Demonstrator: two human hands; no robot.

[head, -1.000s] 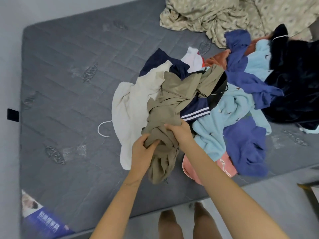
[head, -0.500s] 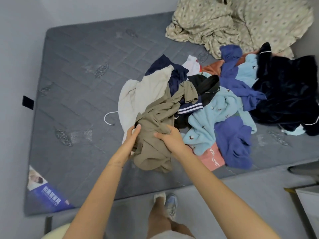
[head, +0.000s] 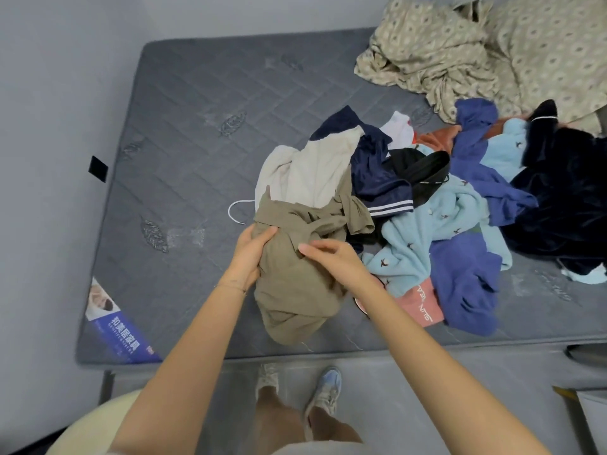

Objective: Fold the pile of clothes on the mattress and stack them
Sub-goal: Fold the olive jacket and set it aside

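Olive garment [head: 295, 284]: thin matte cloth, bunched and creased, near the front edge of the grey quilted mattress [head: 197, 142], its upper end touching the pile of clothes [head: 427, 208]. Left hand [head: 249, 254] grips its left side with curled fingers; right hand [head: 331, 257] lies on top, fingers nearly straight. Pile holds soft cream cloth [head: 312, 172], pale blue fleece [head: 423, 231] and shiny navy shorts [head: 377, 178] with white stripes
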